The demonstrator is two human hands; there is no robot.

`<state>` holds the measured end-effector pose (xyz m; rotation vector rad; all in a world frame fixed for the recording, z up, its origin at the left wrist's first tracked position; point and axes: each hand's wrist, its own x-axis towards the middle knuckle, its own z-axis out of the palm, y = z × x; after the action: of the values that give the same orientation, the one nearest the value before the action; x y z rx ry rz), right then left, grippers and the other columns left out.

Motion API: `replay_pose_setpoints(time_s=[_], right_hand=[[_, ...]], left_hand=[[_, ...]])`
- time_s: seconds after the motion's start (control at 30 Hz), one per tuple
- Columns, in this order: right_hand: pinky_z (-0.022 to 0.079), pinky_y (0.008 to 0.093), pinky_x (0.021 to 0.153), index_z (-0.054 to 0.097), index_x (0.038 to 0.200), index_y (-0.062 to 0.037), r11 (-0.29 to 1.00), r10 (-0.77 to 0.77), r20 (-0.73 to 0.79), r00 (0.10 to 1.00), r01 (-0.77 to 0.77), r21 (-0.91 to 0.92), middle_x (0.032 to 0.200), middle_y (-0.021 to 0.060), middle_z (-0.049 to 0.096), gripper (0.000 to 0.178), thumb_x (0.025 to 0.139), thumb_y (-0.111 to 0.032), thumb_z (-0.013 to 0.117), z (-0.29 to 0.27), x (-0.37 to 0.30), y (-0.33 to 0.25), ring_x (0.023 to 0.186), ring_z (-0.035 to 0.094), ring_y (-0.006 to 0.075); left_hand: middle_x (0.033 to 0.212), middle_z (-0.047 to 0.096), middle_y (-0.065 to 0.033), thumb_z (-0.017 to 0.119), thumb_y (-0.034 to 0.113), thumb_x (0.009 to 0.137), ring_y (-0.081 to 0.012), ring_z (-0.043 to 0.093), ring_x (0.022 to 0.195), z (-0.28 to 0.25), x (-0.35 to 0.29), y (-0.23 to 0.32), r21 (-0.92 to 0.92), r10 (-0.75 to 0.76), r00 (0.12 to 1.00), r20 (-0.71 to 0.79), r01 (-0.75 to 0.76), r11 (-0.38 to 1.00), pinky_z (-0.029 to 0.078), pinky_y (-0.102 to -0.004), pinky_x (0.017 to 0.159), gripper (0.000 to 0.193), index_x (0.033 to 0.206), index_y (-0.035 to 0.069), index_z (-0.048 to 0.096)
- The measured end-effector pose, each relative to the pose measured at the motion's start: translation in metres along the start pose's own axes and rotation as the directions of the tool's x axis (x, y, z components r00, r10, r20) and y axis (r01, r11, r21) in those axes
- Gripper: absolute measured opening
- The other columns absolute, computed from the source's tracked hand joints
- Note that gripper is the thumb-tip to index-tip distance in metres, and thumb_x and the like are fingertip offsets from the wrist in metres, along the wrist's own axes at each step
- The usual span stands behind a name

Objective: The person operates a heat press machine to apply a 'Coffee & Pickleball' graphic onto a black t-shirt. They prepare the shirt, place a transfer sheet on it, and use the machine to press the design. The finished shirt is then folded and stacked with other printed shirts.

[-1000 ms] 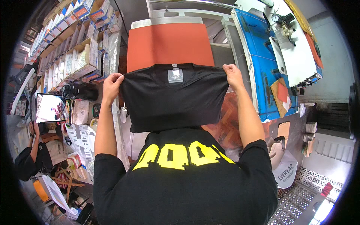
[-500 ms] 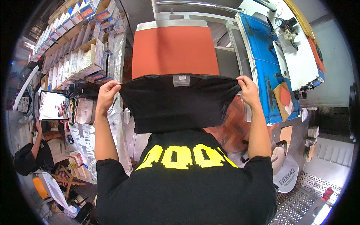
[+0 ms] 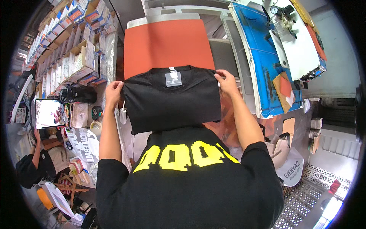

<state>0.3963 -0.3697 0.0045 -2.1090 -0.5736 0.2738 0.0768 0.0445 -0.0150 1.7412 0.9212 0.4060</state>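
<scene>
A black T-shirt (image 3: 171, 105) hangs stretched between my hands, its collar and grey neck label toward the far side. My left hand (image 3: 114, 91) pinches one shoulder corner between thumb and fingers. At the opposite shoulder, my right hand (image 3: 227, 81) grips the cloth the same way. Just beyond the shirt lies a flat orange-red pad (image 3: 167, 45), whose near edge the collar overlaps in the view. Whether the cloth touches the pad I cannot tell.
To the right stands a blue-covered table (image 3: 257, 57) beside a white machine with a pressure gauge (image 3: 274, 10). Cardboard boxes (image 3: 82, 61) fill a rack at the left. A tablet screen (image 3: 49, 113) and another person in a dark top (image 3: 36, 168) are farther left.
The shirt has turned so its collar opening and label face up more fully. My right hand has moved left and slightly farther away; the surroundings have shifted left in the view.
</scene>
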Motion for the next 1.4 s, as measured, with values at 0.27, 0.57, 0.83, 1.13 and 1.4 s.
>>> replay_pose_setpoints(time_s=[0.27,0.57,0.83,1.13,1.4], right_hand=[[0.048,0.0376,0.072,0.062,0.088,-0.0009,0.805,-0.378,0.007,0.926,0.332,-0.492,0.082,0.0128,0.065,0.023,0.094,-0.022,0.058,-0.008,0.009,-0.030,0.082,0.064,0.0254],[0.041,0.0308,0.058,0.058,0.080,-0.0001,0.988,0.006,0.142,0.990,0.017,-0.154,0.063,0.0047,0.050,0.035,0.083,-0.031,0.075,-0.062,-0.007,-0.076,0.062,0.048,0.0127],[0.042,0.0278,0.065,0.061,0.081,0.0013,0.986,-0.101,0.360,0.928,0.140,-0.084,0.076,0.0041,0.056,0.016,0.076,-0.009,0.073,-0.146,-0.035,-0.137,0.073,0.053,0.0122],[0.046,0.0268,0.079,0.064,0.091,0.0024,0.948,-0.218,0.069,0.974,0.228,-0.220,0.083,0.0055,0.064,0.009,0.084,-0.003,0.063,-0.190,0.011,-0.215,0.082,0.059,0.0132],[0.051,0.0372,0.084,0.073,0.099,-0.0047,0.699,-0.158,0.180,0.971,0.239,-0.674,0.102,0.0191,0.069,0.022,0.083,-0.018,0.065,-0.103,0.175,-0.163,0.096,0.068,0.0312]], left_hand=[[0.084,0.066,0.0001,0.065,0.018,0.093,-0.0074,0.058,0.077,0.001,-0.005,0.008,-0.011,0.083,0.997,-0.009,-0.083,0.997,0.047,-0.0234,0.071,0.019,0.096,0.000,0.067],[0.080,0.055,0.0076,0.061,0.018,0.096,-0.0025,0.046,0.073,-0.048,-0.032,0.047,-0.202,0.120,0.984,0.133,-0.092,0.975,0.038,-0.0191,0.067,0.016,0.091,0.003,0.063],[0.081,0.059,0.0038,0.067,0.011,0.089,-0.0057,0.053,0.076,-0.105,-0.085,0.130,-0.059,0.134,0.964,0.229,-0.123,0.991,0.042,-0.0208,0.070,0.014,0.096,-0.001,0.066],[0.085,0.060,0.0022,0.065,0.011,0.089,-0.0065,0.055,0.080,-0.145,-0.046,0.226,0.194,0.228,0.972,0.055,-0.234,0.953,0.044,-0.0206,0.073,0.015,0.098,-0.002,0.065],[0.081,0.071,-0.0077,0.071,0.022,0.084,-0.0123,0.064,0.076,-0.085,0.140,0.174,0.427,0.176,0.965,0.192,-0.244,0.871,0.050,-0.0280,0.073,0.027,0.095,-0.003,0.071]])
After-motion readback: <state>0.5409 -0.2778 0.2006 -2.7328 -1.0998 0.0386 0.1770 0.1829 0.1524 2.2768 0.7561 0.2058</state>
